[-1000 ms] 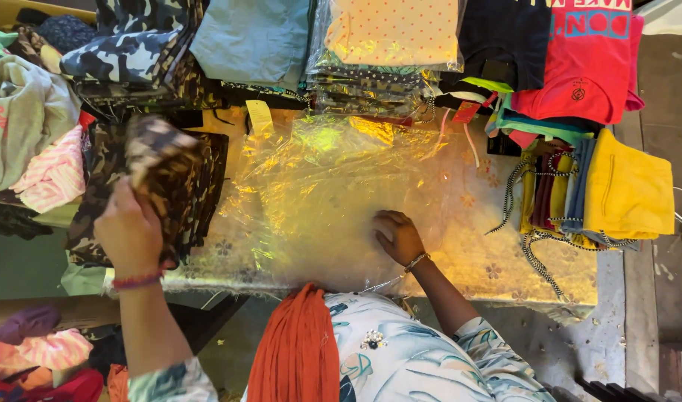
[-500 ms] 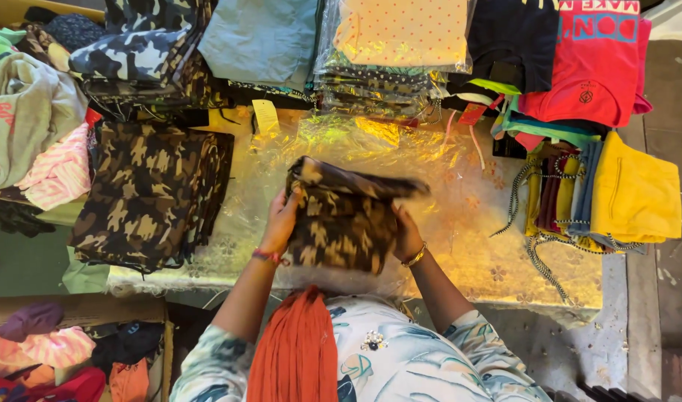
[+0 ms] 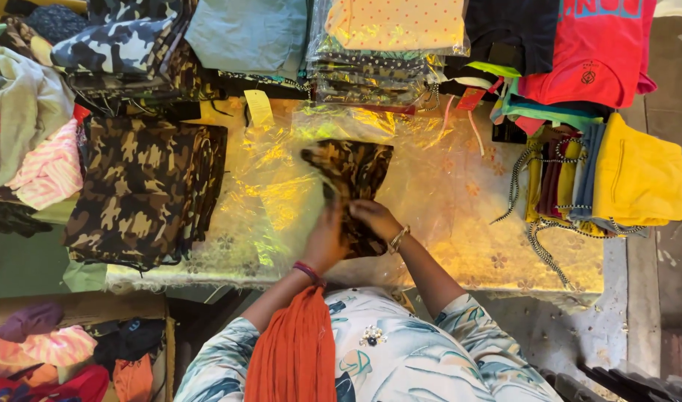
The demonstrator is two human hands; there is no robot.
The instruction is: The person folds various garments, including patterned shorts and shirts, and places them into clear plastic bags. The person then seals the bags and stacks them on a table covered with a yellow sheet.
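A dark camouflage-print garment (image 3: 353, 179) lies folded narrow on a table covered with shiny clear plastic (image 3: 475, 223), its far end spread toward the back. My left hand (image 3: 327, 237) and my right hand (image 3: 372, 217) meet over its near end, both gripping the cloth. A bracelet sits on each wrist. A larger pile of the same camouflage cloth (image 3: 143, 190) rests at the table's left side.
Folded stacks line the back: blue camouflage (image 3: 125, 37), light blue cloth (image 3: 248, 33), plastic-wrapped dotted garments (image 3: 389, 45), red and dark shirts (image 3: 587, 52). Yellow and striped clothes with drawstrings (image 3: 609, 182) lie at right. More clothes (image 3: 24, 141) pile at left and below.
My left hand took a camouflage garment from the left pile, carried it to the table's middle, and both hands have since laid it down and folded it narrower.
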